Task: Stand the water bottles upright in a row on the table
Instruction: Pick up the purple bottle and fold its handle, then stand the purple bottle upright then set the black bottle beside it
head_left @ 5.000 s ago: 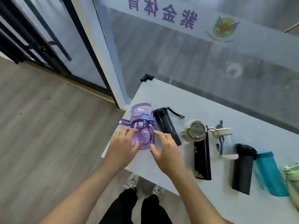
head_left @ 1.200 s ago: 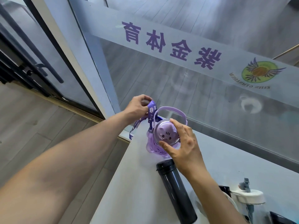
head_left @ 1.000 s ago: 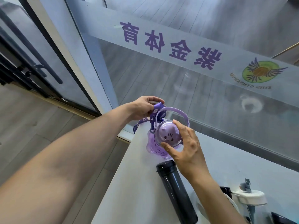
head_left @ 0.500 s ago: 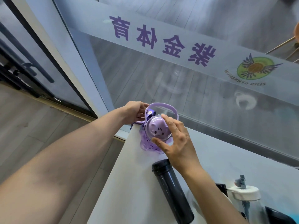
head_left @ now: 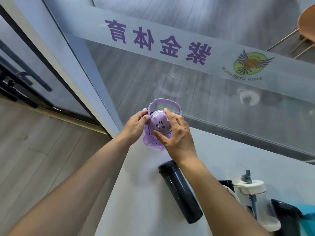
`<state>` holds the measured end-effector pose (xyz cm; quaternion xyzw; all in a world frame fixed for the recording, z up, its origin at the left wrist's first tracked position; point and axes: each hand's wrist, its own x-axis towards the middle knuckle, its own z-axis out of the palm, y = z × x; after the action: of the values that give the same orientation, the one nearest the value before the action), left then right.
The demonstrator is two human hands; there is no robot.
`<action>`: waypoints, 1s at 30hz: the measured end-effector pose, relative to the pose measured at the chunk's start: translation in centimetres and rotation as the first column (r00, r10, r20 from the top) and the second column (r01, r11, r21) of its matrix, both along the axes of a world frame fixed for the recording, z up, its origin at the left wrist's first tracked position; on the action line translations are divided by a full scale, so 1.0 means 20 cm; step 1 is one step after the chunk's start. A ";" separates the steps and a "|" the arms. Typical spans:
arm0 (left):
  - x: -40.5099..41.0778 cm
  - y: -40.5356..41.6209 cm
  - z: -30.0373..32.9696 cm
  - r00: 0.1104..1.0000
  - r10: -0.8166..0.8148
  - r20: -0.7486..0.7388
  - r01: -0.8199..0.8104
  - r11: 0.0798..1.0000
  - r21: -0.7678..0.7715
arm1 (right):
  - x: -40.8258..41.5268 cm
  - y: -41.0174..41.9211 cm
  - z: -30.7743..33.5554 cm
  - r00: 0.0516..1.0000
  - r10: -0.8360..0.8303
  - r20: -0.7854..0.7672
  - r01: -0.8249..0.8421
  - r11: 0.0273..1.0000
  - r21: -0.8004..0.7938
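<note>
A purple bottle with a cat-face lid and a hoop handle stands upright at the far left corner of the white table. My right hand grips its lid from the right. My left hand pinches the bottle's left side, where the strap sits, mostly hidden. A black bottle lies flat on the table just behind my right wrist. A clear bottle with a white lid lies further right, with a dark bottle and a teal bottle at the frame's edge.
A glass wall with purple lettering runs right behind the table. The table's left edge drops to a wooden floor. A dark-framed glass door is at the left. An orange chair stands beyond the glass.
Five seconds ago the purple bottle lay flat near the table's front edge; it now stands at the far left corner. In the last second my left hand lowered the strap to the bottle's side.
</note>
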<state>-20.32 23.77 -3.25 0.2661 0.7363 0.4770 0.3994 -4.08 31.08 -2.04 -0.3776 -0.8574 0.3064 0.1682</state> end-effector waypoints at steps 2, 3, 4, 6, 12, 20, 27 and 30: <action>0.02 -0.01 0.03 0.994 0.011 -0.106 -0.013 1.000 -0.018 | -0.01 -0.01 0.00 1.000 -0.002 0.019 0.002 1.000 0.006; 0.03 -0.02 0.05 0.988 0.027 -0.149 -0.028 1.000 -0.009 | -0.01 -0.01 0.00 1.000 -0.001 0.030 0.001 1.000 0.014; 0.04 -0.04 0.06 0.982 0.042 -0.184 -0.043 0.999 -0.003 | -0.01 -0.01 0.00 0.999 0.000 0.038 -0.001 1.000 0.020; 0.04 -0.07 0.07 0.979 0.059 -0.198 -0.055 0.998 0.025 | -0.01 -0.02 0.00 0.999 -0.002 0.044 0.001 1.000 0.022; 0.07 -0.11 0.04 0.989 -0.047 -0.139 0.053 0.998 0.040 | -0.03 -0.01 0.03 0.998 -0.007 0.056 0.006 1.000 0.002; 0.12 -0.14 0.07 0.989 0.023 -0.146 -0.019 0.999 0.030 | 0.12 -0.02 0.10 0.999 -0.027 0.046 0.028 1.000 -0.012; 0.43 -0.40 -0.11 0.980 0.131 -0.147 -0.154 0.975 -0.163 | 0.40 -0.27 0.00 0.967 -0.075 0.246 0.138 0.958 -0.252; 0.61 -0.51 -0.22 0.992 0.094 -0.079 -0.110 0.968 -0.226 | 0.45 -0.38 -0.09 0.948 -0.040 0.316 0.146 0.937 -0.318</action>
<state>-8.17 13.66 -7.60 0.1961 0.8123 0.3993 0.3771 4.94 23.47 -3.81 -0.4840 -0.7889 0.3782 -0.0188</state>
